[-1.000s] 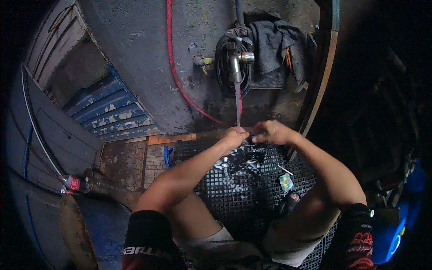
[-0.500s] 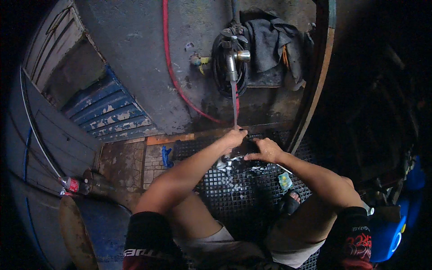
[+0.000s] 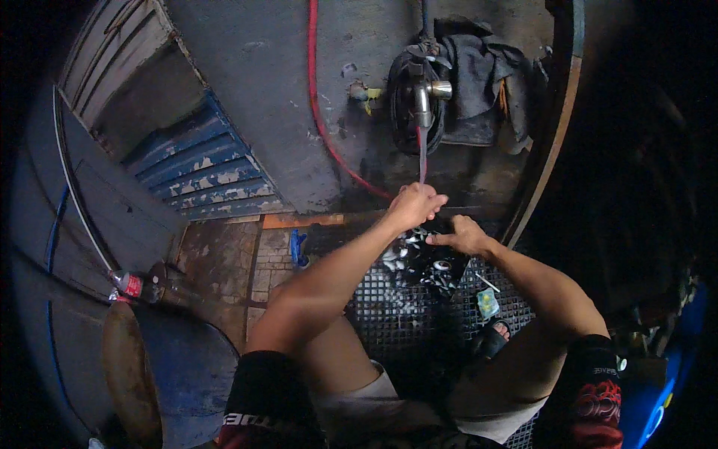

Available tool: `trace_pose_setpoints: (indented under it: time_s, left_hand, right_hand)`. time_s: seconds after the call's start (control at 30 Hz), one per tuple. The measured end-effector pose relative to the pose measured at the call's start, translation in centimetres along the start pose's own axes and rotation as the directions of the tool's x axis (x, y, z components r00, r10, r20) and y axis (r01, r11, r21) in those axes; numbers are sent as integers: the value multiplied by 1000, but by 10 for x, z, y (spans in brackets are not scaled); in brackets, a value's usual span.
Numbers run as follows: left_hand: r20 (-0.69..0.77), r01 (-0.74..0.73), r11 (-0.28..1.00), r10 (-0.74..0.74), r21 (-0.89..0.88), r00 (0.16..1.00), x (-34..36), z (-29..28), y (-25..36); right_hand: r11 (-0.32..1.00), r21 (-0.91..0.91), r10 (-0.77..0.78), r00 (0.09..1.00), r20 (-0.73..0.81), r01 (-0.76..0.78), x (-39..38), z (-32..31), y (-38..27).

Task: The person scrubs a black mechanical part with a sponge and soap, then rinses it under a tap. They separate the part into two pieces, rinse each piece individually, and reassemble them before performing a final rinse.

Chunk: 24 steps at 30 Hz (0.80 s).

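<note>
My left hand (image 3: 421,203) is closed under the running water (image 3: 422,157) of a chrome tap (image 3: 421,105); what its fingers hold is hidden. Lower and to the right, my right hand (image 3: 460,236) grips a black piece (image 3: 441,269) with white foam on it, thumb stretched across it and fingers over its upper part. The piece is low over a black grid mat (image 3: 385,314), its exact shape hard to make out. A green and yellow sponge (image 3: 487,304) and a thin white stick (image 3: 487,281) lie on the mat to the right.
A red hose (image 3: 318,112) and dark cloth (image 3: 479,97) hang on the wall. A blue object (image 3: 298,248) is left of the mat. A plastic bottle (image 3: 128,283) stands at the left, a wooden post (image 3: 546,157) rises at the right, and a blue container (image 3: 673,389) sits lower right.
My left hand has risen into the stream with its fingers curled. My right hand has dropped from beside the left one onto the black piece. The view has shifted, so the wall appears further right.
</note>
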State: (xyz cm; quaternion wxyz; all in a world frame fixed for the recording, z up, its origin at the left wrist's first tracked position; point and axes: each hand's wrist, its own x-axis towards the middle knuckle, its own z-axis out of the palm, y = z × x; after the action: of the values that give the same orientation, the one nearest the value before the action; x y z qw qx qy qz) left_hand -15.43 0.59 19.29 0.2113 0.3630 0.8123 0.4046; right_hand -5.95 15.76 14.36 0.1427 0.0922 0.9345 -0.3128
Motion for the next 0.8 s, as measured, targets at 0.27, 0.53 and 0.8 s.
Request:
trace_pose_setpoints:
  time_s: [0.27,0.53,0.8]
  left_hand:
    - [207,119,932,-49,-341,977,31,-6,-8]
    - [237,188,887,-92,-421,967,33,-17,-12]
    - [322,199,973,-154,-113,934,20,-32,12]
  right_hand:
    - [934,356,40,996,-77,-10,-14,-4,10]
    - [792,586,216,976,-7,-171,-51,-18,-17]
    - [841,488,335,933,-133,-233,-6,20,34]
